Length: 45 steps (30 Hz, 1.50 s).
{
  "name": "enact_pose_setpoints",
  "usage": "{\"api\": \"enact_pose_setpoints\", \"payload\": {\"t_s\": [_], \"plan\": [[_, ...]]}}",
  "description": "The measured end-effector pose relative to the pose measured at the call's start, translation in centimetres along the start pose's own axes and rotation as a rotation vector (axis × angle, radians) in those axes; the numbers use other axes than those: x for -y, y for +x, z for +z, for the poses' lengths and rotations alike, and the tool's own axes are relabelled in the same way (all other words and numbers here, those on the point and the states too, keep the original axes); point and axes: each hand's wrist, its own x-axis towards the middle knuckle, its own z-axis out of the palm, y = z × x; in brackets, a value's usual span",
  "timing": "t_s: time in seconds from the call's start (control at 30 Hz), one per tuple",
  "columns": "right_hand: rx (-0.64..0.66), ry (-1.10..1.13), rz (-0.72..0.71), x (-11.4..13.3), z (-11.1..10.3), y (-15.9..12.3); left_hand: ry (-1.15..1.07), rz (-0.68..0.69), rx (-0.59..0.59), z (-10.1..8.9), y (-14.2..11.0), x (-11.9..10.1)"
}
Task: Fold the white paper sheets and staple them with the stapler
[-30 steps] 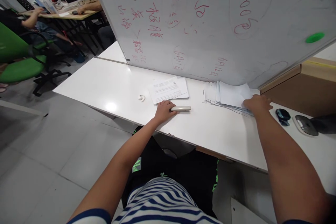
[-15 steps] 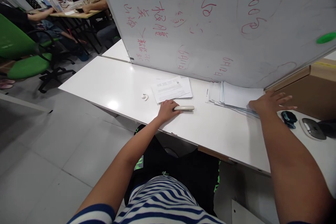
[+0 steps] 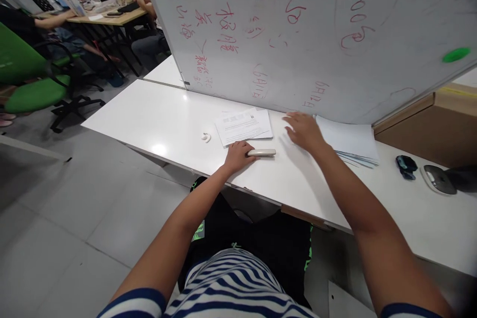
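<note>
While the left hand [image 3: 238, 157] grips one end of the stapler [image 3: 263, 152] on the desk [image 3: 156, 109], holding it steady is wise, and the right hand [image 3: 304, 132], fingers parted at the stapler's two o'clock, should work lightly between the printed sheets [image 3: 243, 126] at eleven and the paper stack [image 3: 349, 140] at three, skewing neither.

Partly Hidden

Can't see the left end of the paper stack [image 3: 350, 139] below the whiteboard [image 3: 290, 67], behind the right hand [image 3: 304, 131], nor the end of the stapler [image 3: 265, 152] inside the left hand [image 3: 238, 157]. Can't read the printed sheet [image 3: 238, 128]. Lose the green chair [image 3: 39, 95], left of the whiteboard, past the frame's edge.
</note>
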Motion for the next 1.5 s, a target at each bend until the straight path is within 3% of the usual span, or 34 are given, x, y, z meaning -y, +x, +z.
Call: {"api": "enact_pose_setpoints", "payload": {"t_s": [0.13, 0.27, 0.4, 0.57, 0.77, 0.93, 1.03, 1.13, 1.23, 1.33, 1.4, 1.5], "plan": [[0.199, 0.095, -0.136, 4.6, 1.7, 4.1, 0.011, -0.001, 0.003, -0.1, 0.0, -0.1], [0.361, 0.048, -0.238, 6.9, 4.1, 5.6, 0.022, -0.011, 0.021, -0.2, 0.0, -0.3], [0.357, 0.023, -0.239, 8.1, 4.5, 5.3, 0.018, -0.016, 0.032, -0.3, -0.1, -0.3], [0.368, -0.055, -0.215, 8.8, 3.1, 4.7, -0.002, -0.027, 0.061, -0.7, -0.2, -0.4], [0.137, -0.13, -0.072, 8.8, 1.1, 4.4, -0.055, -0.037, 0.037, -1.2, -0.5, -1.0], [-0.187, -0.093, 0.079, 8.3, -3.2, 3.2, -0.147, -0.073, 0.0, -1.8, -0.5, -0.8], [-0.303, -0.039, 0.113, 9.8, -5.9, 0.8, -0.273, -0.054, -0.131, -2.4, -1.4, -1.1], [-0.291, 0.035, -0.006, 13.2, -6.5, -3.1, -0.523, -0.014, -0.246, -3.0, -4.0, -2.9], [-0.279, 0.132, -0.164, 17.0, -4.6, -7.0, -0.948, -0.138, -0.202, -3.6, -7.6, -5.5], [-0.255, 0.216, -0.268, 19.8, -1.9, -9.8, -1.331, -0.455, -0.319, -4.4, -10.9, -7.5], [-0.254, 0.251, -0.319, 20.9, -0.8, -10.7, -1.475, -0.604, -0.391, -4.9, -12.6, -7.9], [-0.281, 0.278, -0.437, 21.4, -0.4, -10.5, -1.558, -0.7, -0.414, -5.2, -14.9, -7.0]]}}
